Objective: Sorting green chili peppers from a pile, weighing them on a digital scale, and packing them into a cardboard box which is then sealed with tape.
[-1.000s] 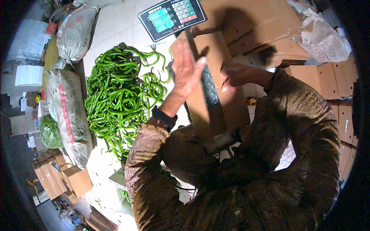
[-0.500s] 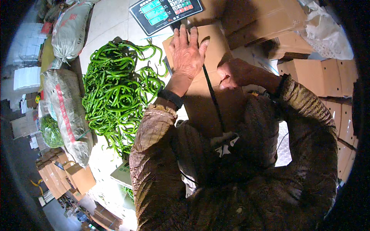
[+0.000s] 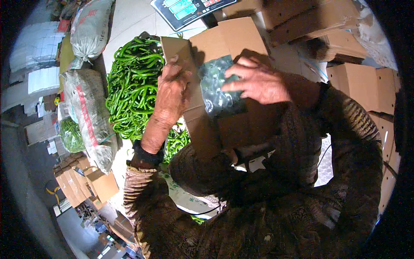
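A brown cardboard box stands in front of me with its flaps partly open. My left hand grips the box's left flap and holds it up. My right hand lies over the top opening, fingers spread on a clear plastic bag with green content showing inside the box. A big pile of long green peppers lies to the left of the box.
A digital scale display sits beyond the box. Woven sacks lie at the left, one holding more peppers. Folded and stacked cardboard boxes stand at the right, and small cartons at lower left.
The closed box top has come open. My left hand moved from pressing flat on the lid to holding up the left flap. My right hand moved onto the plastic bag inside.
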Tool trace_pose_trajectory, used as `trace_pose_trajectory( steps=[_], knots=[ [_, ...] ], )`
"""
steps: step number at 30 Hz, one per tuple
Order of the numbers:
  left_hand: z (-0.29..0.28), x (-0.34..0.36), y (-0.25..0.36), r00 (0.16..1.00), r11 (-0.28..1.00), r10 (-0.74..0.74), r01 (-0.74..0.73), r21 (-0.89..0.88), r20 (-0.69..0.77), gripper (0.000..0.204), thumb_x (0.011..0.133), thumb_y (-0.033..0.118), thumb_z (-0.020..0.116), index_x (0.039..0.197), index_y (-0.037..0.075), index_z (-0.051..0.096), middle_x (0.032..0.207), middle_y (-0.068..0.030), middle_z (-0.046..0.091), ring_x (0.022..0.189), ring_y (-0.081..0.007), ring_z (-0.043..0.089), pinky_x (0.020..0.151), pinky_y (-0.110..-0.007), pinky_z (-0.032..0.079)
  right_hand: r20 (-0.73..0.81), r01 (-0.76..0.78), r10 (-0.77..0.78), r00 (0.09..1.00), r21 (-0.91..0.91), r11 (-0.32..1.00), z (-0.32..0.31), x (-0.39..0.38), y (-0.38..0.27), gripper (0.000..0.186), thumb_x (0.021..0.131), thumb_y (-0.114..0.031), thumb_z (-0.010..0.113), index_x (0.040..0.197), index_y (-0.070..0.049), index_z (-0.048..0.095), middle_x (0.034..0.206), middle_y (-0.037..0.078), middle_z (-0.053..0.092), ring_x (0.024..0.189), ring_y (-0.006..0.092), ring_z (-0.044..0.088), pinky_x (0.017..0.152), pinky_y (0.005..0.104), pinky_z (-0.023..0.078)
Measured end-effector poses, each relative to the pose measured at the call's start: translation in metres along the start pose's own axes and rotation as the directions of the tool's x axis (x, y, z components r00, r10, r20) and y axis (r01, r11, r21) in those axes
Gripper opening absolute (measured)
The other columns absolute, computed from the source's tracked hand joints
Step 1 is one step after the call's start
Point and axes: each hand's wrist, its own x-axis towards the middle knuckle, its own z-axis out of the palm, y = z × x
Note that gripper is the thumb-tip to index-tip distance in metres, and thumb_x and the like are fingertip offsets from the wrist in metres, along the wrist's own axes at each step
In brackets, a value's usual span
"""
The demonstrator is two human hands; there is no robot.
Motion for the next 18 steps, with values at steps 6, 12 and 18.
trace_pose_trajectory(
  steps=[6,12,18],
  knots=[
    [-0.004,-0.002,0.030,0.973,0.934,0.064,0.020,0.357,-0.223,0.028,0.065,-0.002,0.067,0.093,0.003,0.065,0.118,-0.0132,0.059,0.130,-0.0314,0.044,0.099,-0.046,0.037,0.034,0.153,-0.149,0.988,-0.175,0.973,0.027,0.019,-0.006,0.049,0.080,-0.022,0.062,0.128,-0.031,0.056,0.144,-0.005,0.042,0.125,0.0261,0.041,0.096,0.0457,0.034],
    [0.007,-0.008,0.020,0.971,0.994,-0.097,0.085,-0.064,-0.217,0.036,0.065,-0.004,0.066,0.100,0.004,0.066,0.102,-0.0116,0.064,0.111,-0.0328,0.056,0.099,-0.043,0.039,0.004,0.363,-0.373,0.928,-0.237,0.901,0.045,0.030,0.000,0.037,0.085,-0.024,0.053,0.121,-0.026,0.058,0.137,-0.004,0.050,0.128,0.0236,0.041,0.104,0.0453,0.031],
    [0.012,0.008,0.031,0.929,0.979,-0.023,-0.054,-0.196,-0.369,0.030,0.075,0.001,0.059,0.104,0.002,0.064,0.108,-0.0148,0.063,0.109,-0.0344,0.057,0.097,-0.043,0.039,0.082,0.389,-0.381,0.921,-0.161,0.907,0.059,0.049,0.008,0.024,0.075,-0.023,0.060,0.097,-0.014,0.060,0.104,0.000,0.057,0.108,0.0190,0.050,0.092,0.0368,0.037]
  ],
)
